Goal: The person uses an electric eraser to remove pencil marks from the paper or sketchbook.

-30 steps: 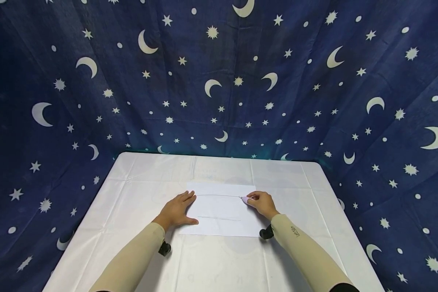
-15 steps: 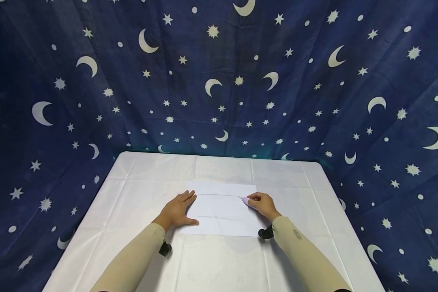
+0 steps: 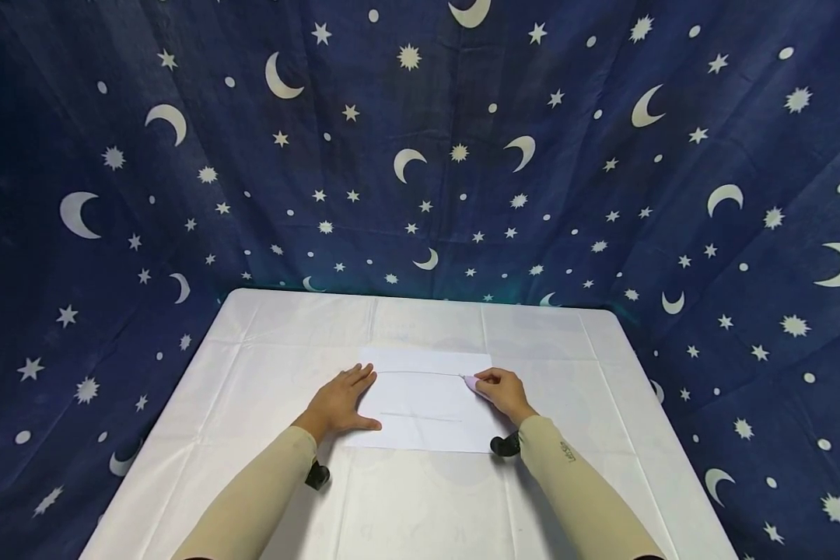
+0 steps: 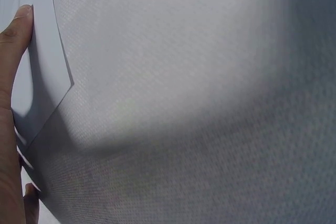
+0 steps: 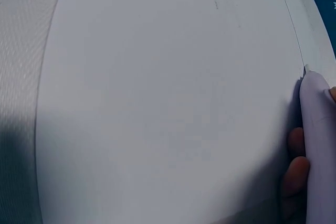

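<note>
A white paper sheet (image 3: pixel 420 397) lies on the table, with a long thin dark line near its far edge and a fainter line lower down. My left hand (image 3: pixel 339 402) rests spread on the sheet's left side; the left wrist view shows its thumb along the paper (image 4: pixel 47 72). My right hand (image 3: pixel 505 393) pinches a pale purple tool (image 3: pixel 473 383) at the sheet's right side. In the right wrist view the tool (image 5: pixel 319 145) has its narrow tip at the end of the long line, and fingertips curl beside its body.
A white cloth with fold creases covers the table (image 3: pixel 420 498). Behind and on both sides hangs a dark blue curtain (image 3: pixel 364 171) with moons and stars. Small black devices (image 3: pixel 505 446) sit at both wrists, over beige sleeves (image 3: pixel 588 498).
Both hands keep nearly the same places on the sheet, and the purple tool stays in the right hand's pinch. The whole head view has shifted very slightly.
</note>
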Demonstrator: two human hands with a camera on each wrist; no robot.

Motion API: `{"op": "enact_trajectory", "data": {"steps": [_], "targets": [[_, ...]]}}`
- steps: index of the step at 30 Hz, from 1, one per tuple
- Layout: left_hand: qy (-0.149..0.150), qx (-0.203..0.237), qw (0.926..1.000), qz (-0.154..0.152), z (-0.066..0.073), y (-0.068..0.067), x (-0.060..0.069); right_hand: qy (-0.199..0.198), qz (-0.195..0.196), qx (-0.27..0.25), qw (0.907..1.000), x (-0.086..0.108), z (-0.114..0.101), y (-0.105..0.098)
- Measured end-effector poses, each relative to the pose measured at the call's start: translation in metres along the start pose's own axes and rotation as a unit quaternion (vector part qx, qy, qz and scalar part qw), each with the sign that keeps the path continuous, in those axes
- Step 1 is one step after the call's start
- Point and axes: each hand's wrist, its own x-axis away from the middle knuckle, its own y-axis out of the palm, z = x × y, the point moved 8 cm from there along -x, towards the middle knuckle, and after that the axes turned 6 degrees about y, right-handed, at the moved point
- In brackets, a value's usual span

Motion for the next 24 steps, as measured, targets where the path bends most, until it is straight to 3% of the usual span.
{"op": "enact_trajectory", "data": {"steps": [16,24], "targets": [[0.003,0.004,1.0000,0.002,0.0001,-0.0027,-0.0005,0.003,-0.014,0.006,0.9999,-0.0023,-0.0020,-0.0008],[0.002,0.002,1.0000,0.003,0.0000,-0.0011,0.0002,0.010,-0.031,-0.017,0.9993,-0.0034,0.0015,-0.0029]]}}
